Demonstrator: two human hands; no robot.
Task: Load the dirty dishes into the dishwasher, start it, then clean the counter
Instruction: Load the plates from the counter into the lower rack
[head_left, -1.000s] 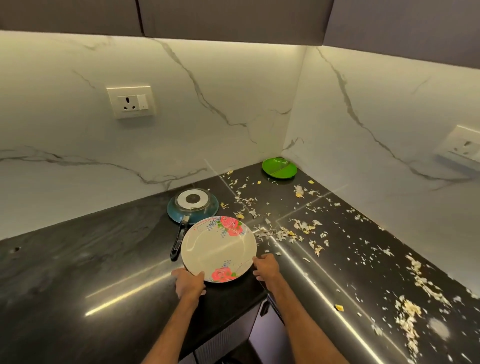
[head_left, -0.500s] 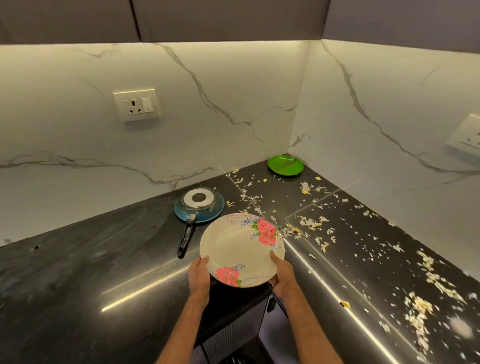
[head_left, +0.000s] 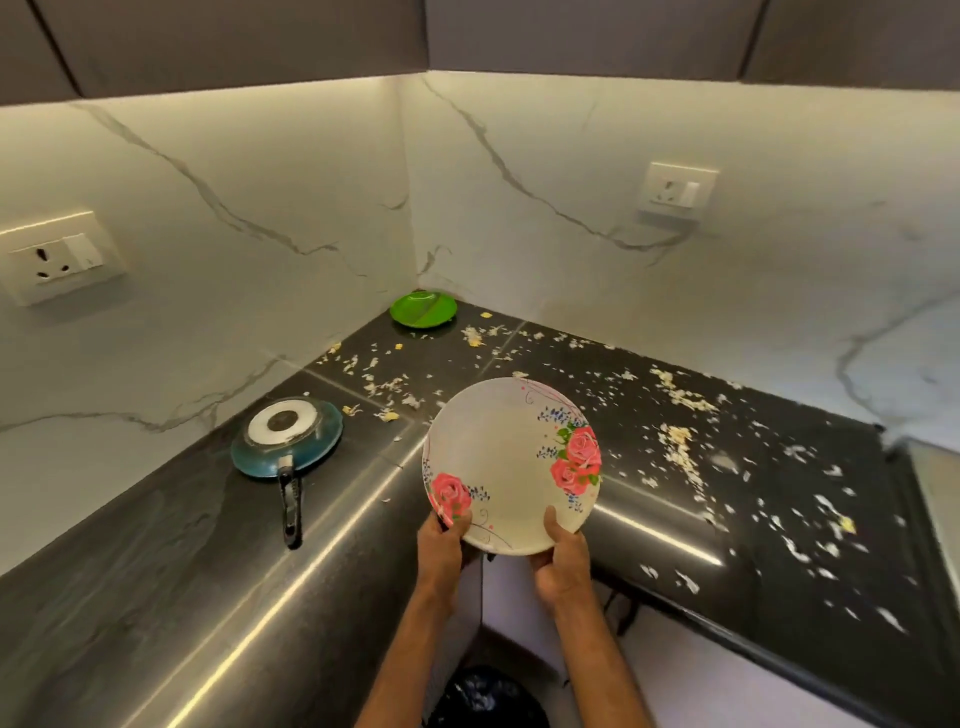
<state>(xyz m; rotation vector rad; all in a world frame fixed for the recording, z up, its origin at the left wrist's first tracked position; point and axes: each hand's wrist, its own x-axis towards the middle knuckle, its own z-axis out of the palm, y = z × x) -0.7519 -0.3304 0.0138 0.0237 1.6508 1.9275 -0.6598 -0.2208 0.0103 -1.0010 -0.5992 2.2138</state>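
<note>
A cream plate with pink roses (head_left: 506, 462) is held up in front of me, tilted, above the inner corner of the black counter (head_left: 182, 597). My left hand (head_left: 444, 538) grips its lower left rim and my right hand (head_left: 563, 558) grips its lower right rim, thumbs on the face. A blue frying pan (head_left: 285, 435) lies upside down on the counter to the left, its black handle pointing toward me. A green plate (head_left: 423, 309) sits in the far corner by the wall.
Pale food scraps (head_left: 675, 441) are strewn over the counter's right arm and the corner. A black bin bag (head_left: 488, 696) shows on the floor below the plate. Wall sockets (head_left: 57, 257) sit on both marble walls.
Both hands lifted the rose plate off the counter and carried it to the right, out over the counter's edge. My view turned right and tilted down, so the corner now sits mid-frame.
</note>
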